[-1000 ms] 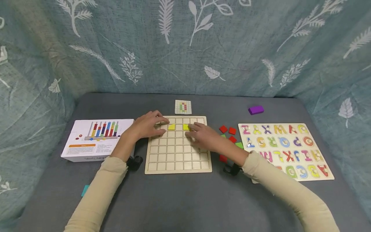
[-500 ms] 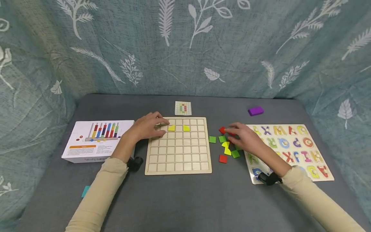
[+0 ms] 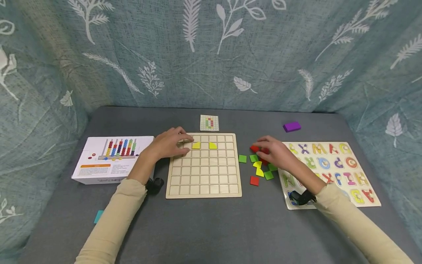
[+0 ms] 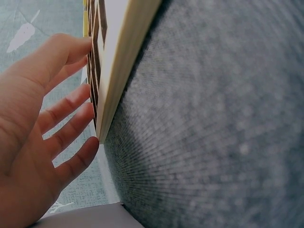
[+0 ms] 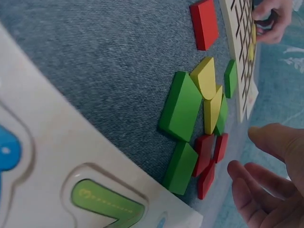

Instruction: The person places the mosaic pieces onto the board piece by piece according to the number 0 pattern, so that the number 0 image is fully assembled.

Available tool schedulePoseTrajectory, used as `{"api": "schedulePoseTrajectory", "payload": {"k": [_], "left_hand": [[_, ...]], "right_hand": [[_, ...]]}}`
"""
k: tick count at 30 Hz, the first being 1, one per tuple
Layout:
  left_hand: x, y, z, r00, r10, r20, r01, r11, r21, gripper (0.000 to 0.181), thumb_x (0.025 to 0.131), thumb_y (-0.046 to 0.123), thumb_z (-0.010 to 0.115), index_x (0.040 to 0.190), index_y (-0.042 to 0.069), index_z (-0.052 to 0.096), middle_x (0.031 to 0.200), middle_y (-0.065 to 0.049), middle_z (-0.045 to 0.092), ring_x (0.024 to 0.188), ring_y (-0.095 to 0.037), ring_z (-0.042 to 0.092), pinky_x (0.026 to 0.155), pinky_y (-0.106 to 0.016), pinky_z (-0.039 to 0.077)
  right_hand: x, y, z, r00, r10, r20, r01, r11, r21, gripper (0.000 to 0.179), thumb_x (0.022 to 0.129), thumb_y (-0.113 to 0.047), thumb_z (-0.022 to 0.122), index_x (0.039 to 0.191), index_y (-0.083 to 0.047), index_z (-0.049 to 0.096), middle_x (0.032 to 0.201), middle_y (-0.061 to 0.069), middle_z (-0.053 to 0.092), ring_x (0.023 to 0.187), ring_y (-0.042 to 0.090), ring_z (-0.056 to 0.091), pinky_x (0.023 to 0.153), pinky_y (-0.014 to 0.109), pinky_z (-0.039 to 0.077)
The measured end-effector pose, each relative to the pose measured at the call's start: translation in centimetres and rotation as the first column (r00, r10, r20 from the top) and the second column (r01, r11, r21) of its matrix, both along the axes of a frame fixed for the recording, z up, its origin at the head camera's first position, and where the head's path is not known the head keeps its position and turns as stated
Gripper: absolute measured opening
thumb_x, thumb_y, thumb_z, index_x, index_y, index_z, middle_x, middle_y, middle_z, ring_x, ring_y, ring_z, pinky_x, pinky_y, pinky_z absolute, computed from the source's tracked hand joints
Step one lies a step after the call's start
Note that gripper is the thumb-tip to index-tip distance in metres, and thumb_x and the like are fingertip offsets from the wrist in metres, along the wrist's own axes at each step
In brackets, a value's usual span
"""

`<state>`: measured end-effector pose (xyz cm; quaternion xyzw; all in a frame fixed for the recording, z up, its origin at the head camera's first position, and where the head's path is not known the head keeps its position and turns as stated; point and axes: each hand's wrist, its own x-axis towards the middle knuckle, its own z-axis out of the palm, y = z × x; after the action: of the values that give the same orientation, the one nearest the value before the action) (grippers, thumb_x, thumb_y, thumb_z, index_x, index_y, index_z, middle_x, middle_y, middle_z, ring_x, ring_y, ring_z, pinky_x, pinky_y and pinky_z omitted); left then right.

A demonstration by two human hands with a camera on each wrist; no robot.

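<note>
A wooden grid board [image 3: 204, 170] lies mid-table, with two yellow quarter-round tiles [image 3: 196, 146] set in its upper rows. My left hand [image 3: 167, 143] rests on the board's upper left corner, its fingertips at the edge in the left wrist view. Over at the right, my right hand [image 3: 275, 151] hovers by several red tiles [image 5: 205, 152], thumb and fingers apart and nothing between them. Loose green tiles [image 5: 181, 107] and two loose yellow tiles [image 5: 204, 78] lie close by. Part of the red group is hidden under that hand in the head view.
A pattern card [image 3: 209, 123] lies behind the board. An alphabet puzzle board [image 3: 329, 176] sits at the right, under my right forearm, and a purple block [image 3: 292, 127] behind it. A white abacus box [image 3: 112, 159] stands at the left, a teal piece [image 3: 98, 216] in front of it.
My right hand has left the board's upper right part and moved right to the red tiles, leaving a yellow tile in the grid. My left hand has stayed put.
</note>
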<state>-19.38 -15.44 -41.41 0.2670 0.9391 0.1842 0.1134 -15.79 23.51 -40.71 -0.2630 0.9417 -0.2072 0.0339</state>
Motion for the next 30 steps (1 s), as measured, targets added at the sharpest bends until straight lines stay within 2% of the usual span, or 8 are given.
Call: {"api": "schedulePoseTrajectory", "payload": {"k": [14,21,30], "left_hand": [[-0.1,0.1,0.1,1.000,-0.002,-0.004,0.002,1.000,-0.006,0.038,0.091,0.031,0.066,0.129,0.023,0.064,0.124,-0.007,0.054,0.103,-0.025,0.050,0.083,-0.046,0.044],[-0.3,0.1,0.0,1.000,0.000,-0.007,0.000,1.000,-0.013,0.039,0.091,0.030,0.067,0.129,0.022,0.063,0.124,-0.007,0.054,0.104,-0.026,0.051,0.084,-0.047,0.044],[-0.1,0.1,0.2,1.000,0.002,-0.011,-0.002,1.000,-0.010,0.039,0.091,0.030,0.067,0.129,0.022,0.064,0.124,-0.008,0.055,0.104,-0.026,0.052,0.084,-0.047,0.045]], "right_hand": [[-0.6,-0.1,-0.1,0.999,-0.018,0.049,0.018,1.000,0.007,0.032,0.090,-0.009,0.067,0.121,-0.002,0.068,0.126,0.023,0.058,0.101,0.033,0.063,0.080,0.044,0.053],[-1.1,-0.5,-0.4,0.999,-0.019,0.043,0.018,1.000,0.006,0.027,0.090,-0.008,0.067,0.116,-0.001,0.070,0.122,0.022,0.061,0.104,0.035,0.062,0.083,0.046,0.052],[-1.8,-1.4,-0.3,0.996,-0.040,0.075,0.032,0.994,0.103,0.027,0.090,-0.012,0.067,0.116,-0.006,0.071,0.125,0.021,0.060,0.113,0.038,0.059,0.088,0.053,0.050]]}}
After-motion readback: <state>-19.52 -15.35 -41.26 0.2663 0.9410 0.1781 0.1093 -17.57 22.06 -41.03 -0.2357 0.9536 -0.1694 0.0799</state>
